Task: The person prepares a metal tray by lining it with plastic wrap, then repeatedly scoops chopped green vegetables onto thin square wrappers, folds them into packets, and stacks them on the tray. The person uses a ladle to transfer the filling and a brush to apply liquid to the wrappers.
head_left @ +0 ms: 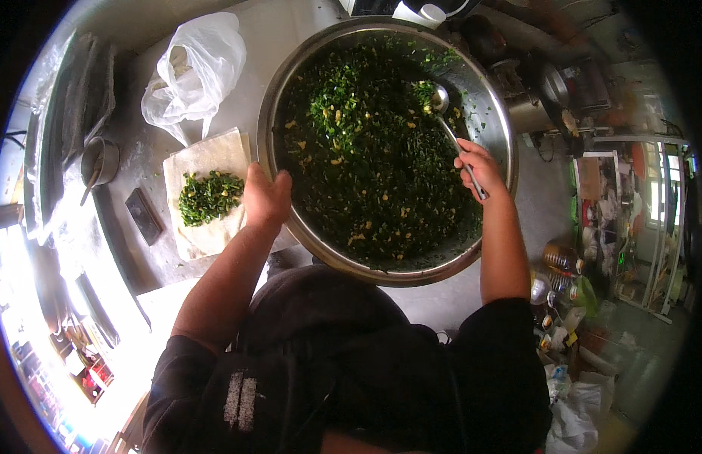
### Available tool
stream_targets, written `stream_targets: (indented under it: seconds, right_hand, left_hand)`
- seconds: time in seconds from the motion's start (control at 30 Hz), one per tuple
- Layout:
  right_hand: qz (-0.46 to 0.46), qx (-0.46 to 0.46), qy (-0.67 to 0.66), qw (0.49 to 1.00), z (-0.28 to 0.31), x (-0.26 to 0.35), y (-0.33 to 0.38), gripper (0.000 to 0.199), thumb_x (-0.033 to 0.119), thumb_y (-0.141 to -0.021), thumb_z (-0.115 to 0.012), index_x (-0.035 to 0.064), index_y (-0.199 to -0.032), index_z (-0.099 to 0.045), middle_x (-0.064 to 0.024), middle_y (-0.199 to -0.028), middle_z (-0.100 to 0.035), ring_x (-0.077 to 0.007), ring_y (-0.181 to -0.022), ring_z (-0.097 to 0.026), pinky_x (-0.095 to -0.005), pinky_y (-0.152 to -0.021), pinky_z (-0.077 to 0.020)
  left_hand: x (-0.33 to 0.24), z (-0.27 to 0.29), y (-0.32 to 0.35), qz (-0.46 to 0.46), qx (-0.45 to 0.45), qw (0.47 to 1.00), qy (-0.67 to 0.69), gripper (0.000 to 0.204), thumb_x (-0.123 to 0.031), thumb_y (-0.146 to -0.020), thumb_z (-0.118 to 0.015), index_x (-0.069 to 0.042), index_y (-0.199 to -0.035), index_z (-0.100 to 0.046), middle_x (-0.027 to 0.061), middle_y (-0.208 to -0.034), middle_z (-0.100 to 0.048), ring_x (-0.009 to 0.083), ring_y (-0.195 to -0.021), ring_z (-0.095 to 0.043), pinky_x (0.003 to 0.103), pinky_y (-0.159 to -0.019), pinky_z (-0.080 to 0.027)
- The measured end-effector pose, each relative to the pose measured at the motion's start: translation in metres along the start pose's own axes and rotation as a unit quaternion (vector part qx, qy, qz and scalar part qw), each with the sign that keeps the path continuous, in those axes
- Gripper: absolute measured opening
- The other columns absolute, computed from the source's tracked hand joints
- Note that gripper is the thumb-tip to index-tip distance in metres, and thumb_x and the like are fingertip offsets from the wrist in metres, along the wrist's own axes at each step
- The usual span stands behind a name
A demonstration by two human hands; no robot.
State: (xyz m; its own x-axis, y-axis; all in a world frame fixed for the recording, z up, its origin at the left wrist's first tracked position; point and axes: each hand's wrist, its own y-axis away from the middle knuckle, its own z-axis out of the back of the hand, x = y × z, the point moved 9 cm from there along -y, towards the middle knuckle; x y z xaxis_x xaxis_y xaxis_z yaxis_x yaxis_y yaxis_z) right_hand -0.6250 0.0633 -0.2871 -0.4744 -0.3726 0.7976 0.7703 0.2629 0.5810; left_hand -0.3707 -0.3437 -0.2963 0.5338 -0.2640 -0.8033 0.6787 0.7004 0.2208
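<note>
A large steel bowl (270,113) full of chopped greens (366,166) with small yellow bits stands in front of me. My left hand (267,197) grips its left rim, the thumb over the inner side. In my right hand (481,172), the fingers wrap round the handle of a metal spoon (451,130). The spoon's head lies at the upper right of the greens and has some in it. Just left of my left hand is a stack of thin pale sheets (192,248), bearing a heap of the same chopped greens (208,197).
A white plastic bag (199,68) lies behind the sheets. Farther left are a dark flat block (143,216) and a small metal pot (101,160). Pots (555,85) crowd the back right. Bottles (561,259) and bags (578,408) are low on the right.
</note>
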Motion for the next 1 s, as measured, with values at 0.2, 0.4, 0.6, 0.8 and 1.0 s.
stream_targets:
  seconds: [0.2, 0.4, 0.6, 0.8, 1.0]
  right_hand:
    - [0.03, -0.059, 0.061, 0.996, 0.01, -0.011, -0.001, 0.051, 0.013, -0.1, -0.054, 0.0046, -0.15, -0.049, -0.0063, -0.088, -0.065, -0.0097, -0.051, -0.048, -0.0271, -0.043, -0.037]
    - [0.035, -0.02, -0.084, 0.996, 0.01, -0.01, 0.0, 0.059, 0.013, -0.099, -0.054, -0.0019, -0.154, -0.04, -0.0084, -0.089, -0.066, -0.0118, -0.056, -0.053, -0.028, -0.045, -0.0408]
    - [0.049, -0.024, -0.082, 0.995, 0.006, -0.008, 0.013, 0.058, 0.014, -0.099, -0.055, -0.0004, -0.154, -0.041, -0.0077, -0.088, -0.065, -0.0107, -0.055, -0.053, -0.0271, -0.044, -0.039]
    - [0.05, -0.043, -0.099, 0.993, 0.006, -0.007, 0.03, 0.056, 0.013, -0.099, -0.055, 0.0025, -0.152, -0.043, -0.0066, -0.087, -0.064, -0.0099, -0.052, -0.05, -0.0251, -0.042, -0.0372]
    - [0.064, 0.025, -0.205, 0.976, -0.048, 0.016, 0.087, 0.055, 0.012, -0.101, -0.051, -0.0009, -0.153, -0.04, -0.0063, -0.088, -0.062, -0.0052, -0.051, -0.047, -0.0189, -0.04, -0.0374]
  left_hand:
    - [-0.013, -0.004, -0.04, 0.005, -0.01, 1.0, 0.005, 0.045, -0.037, -0.091, -0.068, 0.005, -0.106, -0.061, 0.0301, -0.095, -0.067, 0.0452, -0.094, -0.067, 0.05, -0.086, -0.051]
    - [-0.06, -0.013, -0.086, -0.038, 0.007, 0.998, -0.04, 0.056, -0.045, -0.092, -0.069, 0.006, -0.114, -0.065, 0.0294, -0.103, -0.07, 0.0438, -0.103, -0.068, 0.049, -0.089, -0.052]
    - [-0.04, -0.018, -0.094, 0.029, 0.029, 0.999, -0.02, 0.053, -0.048, -0.098, -0.065, 0.003, -0.113, -0.067, 0.0229, -0.097, -0.072, 0.0342, -0.091, -0.07, 0.045, -0.083, -0.052]
    - [0.014, 0.029, -0.027, -0.093, 0.022, 0.995, -0.041, 0.045, -0.044, -0.098, -0.064, 0.0, -0.108, -0.069, 0.0211, -0.097, -0.073, 0.0357, -0.095, -0.071, 0.043, -0.085, -0.055]
    - [0.088, 0.139, 0.017, -0.177, -0.124, 0.969, -0.123, 0.048, -0.02, -0.082, -0.077, -0.005, -0.124, -0.061, 0.0181, -0.118, -0.064, 0.037, -0.113, -0.063, 0.046, -0.097, -0.051]
